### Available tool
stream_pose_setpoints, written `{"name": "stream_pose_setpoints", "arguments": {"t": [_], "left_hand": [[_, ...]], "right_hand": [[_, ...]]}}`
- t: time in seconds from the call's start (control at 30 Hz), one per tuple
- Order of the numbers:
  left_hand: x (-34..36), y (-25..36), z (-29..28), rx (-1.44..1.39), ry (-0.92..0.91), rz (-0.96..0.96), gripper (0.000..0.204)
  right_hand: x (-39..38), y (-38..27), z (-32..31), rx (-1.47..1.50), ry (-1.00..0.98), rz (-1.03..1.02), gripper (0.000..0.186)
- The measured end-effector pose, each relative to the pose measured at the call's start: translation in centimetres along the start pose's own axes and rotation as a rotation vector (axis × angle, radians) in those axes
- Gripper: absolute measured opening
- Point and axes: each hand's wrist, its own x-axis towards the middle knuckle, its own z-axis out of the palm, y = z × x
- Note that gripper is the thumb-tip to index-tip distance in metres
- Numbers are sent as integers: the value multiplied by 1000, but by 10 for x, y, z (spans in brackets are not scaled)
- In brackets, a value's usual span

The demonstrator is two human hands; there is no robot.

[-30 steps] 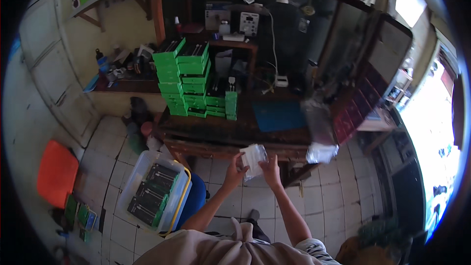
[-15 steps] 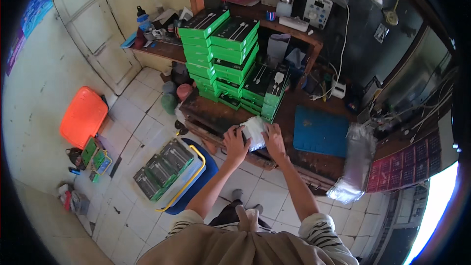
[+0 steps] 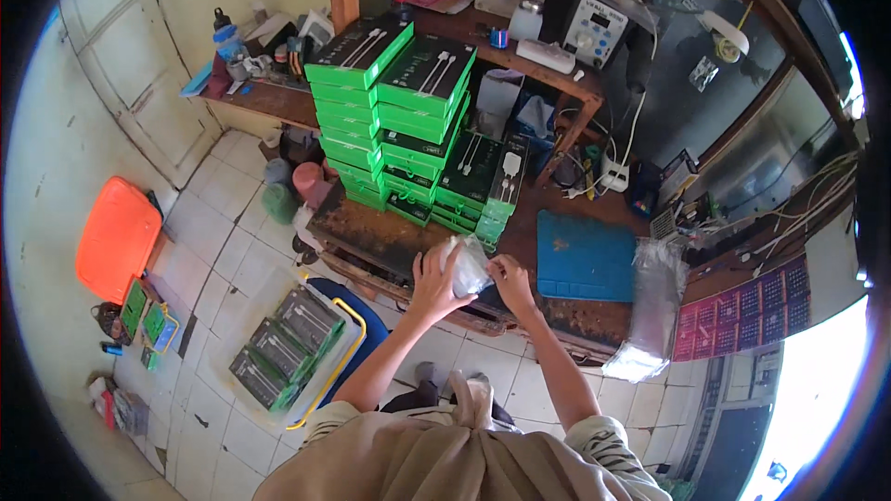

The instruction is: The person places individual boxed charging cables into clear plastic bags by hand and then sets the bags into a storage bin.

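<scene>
A small white packet in clear, shiny plastic (image 3: pixel 471 265) is held over the front edge of the brown wooden table (image 3: pixel 371 232). My left hand (image 3: pixel 436 284) grips its left side, with the thumb along the lower edge. At its right edge, the fingers of my right hand (image 3: pixel 513 284) are pinched together on the plastic. What lies inside the wrapping is not clear. Just beyond the packet rise stacks of black and green flat boxes (image 3: pixel 408 121) with pictures of cables on their lids. A shorter stack of narrow boxes (image 3: pixel 501 187) stands nearest to the packet.
A blue mat (image 3: pixel 585 255) and a pile of clear plastic sleeves (image 3: pixel 654 301) lie on the right of the table. At lower left, a clear tub (image 3: pixel 237 339) with more boxes sits on a blue stool (image 3: pixel 371 325). An orange lid (image 3: pixel 116 234) leans by the wall.
My right hand has shifted from lying flat along the packet's side to a pinch at its right edge. The packet is tilted more in my left hand. The whole view has turned slightly.
</scene>
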Motion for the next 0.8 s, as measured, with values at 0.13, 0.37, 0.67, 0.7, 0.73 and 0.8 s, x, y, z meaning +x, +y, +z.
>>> {"name": "stream_pose_setpoints", "arguments": {"t": [0.13, 0.37, 0.67, 0.7, 0.73, 0.8], "left_hand": [[13, -3, 6, -99, 126, -74, 116], [3, 20, 31, -58, 173, -183, 112], [4, 66, 55, 2, 126, -212, 101], [1, 71, 57, -30, 132, -215, 100], [-1, 76, 59, -20, 135, -211, 100], [-8, 88, 67, 3, 84, -252, 101]], "right_hand": [[12, -2, 3, 52, -2, 39, 12], [4, 20, 1, -37, 90, -25, 19], [-20, 27, -83, 145, 125, 204, 20], [-23, 28, -95, 177, 127, 234, 18], [-27, 32, -103, 186, 130, 230, 18], [-41, 52, -120, 366, 173, 254, 15]]}}
